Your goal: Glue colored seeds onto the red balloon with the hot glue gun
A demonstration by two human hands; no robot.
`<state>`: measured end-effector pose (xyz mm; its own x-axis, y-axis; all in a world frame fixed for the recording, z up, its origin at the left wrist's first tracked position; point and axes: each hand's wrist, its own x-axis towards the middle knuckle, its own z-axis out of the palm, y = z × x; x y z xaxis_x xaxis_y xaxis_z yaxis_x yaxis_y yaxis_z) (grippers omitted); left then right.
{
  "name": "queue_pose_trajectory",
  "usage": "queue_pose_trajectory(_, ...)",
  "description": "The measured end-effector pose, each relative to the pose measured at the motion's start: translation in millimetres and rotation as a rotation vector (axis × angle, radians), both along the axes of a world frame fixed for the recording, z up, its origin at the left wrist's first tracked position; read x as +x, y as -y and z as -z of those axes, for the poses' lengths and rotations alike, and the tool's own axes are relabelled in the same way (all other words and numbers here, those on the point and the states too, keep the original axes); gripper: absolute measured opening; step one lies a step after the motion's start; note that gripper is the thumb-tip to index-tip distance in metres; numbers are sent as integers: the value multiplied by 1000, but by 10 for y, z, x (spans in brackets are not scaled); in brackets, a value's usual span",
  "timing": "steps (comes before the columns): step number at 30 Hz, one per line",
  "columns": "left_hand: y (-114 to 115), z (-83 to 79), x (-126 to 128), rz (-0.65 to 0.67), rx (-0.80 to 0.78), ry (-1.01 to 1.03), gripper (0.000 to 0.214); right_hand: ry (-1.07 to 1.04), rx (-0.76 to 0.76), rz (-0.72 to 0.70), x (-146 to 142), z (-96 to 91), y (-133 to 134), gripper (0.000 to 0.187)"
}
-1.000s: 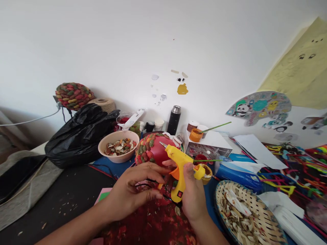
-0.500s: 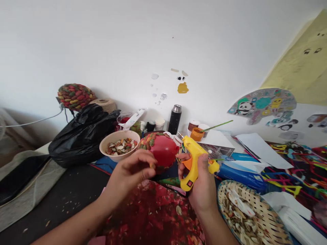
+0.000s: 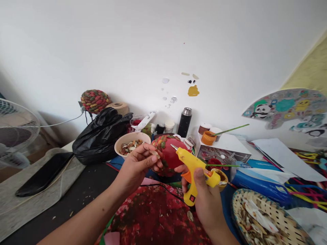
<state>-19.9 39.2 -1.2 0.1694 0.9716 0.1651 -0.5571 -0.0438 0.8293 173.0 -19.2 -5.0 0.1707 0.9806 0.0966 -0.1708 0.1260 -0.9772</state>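
My left hand pinches a small pale nut shell between thumb and fingertips. In my right hand is a yellow hot glue gun, its metal nozzle pointing up and to the left. My fingers are wrapped round its handle, by the orange trigger. Just behind both hands rests a red balloon, partly covered on its left and lower side with red, green and brown shells. The nozzle tip overlaps the balloon in view; I cannot tell if they touch. A beige bowl of painted shells stands behind my left hand.
A woven basket with shells and crumpled paper lies at right. An orange paint jar with a green stick and a black thermos stand at the back. A black plastic bag and a shell-covered ball are at left.
My view has swung left, so a fan now shows. My left hand has turned and raised the shell, bringing it nearer the nozzle. The glue gun stays in my right hand, its nozzle tipped further left.
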Motion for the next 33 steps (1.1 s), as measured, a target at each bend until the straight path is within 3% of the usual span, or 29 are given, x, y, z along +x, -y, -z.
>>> queue_pose_trajectory(12,-68,80,-61,-83,72,-50,37,131,12,-72,28,161,24,78)
queue_pose_trajectory(22,-107,153,-87,-186,94,-192,39,326,375,-75,41,261,-70,53)
queue_pose_trajectory(33,-102,119,-94,-228,113,-257,39,421,445,-52,17,250,-58,53)
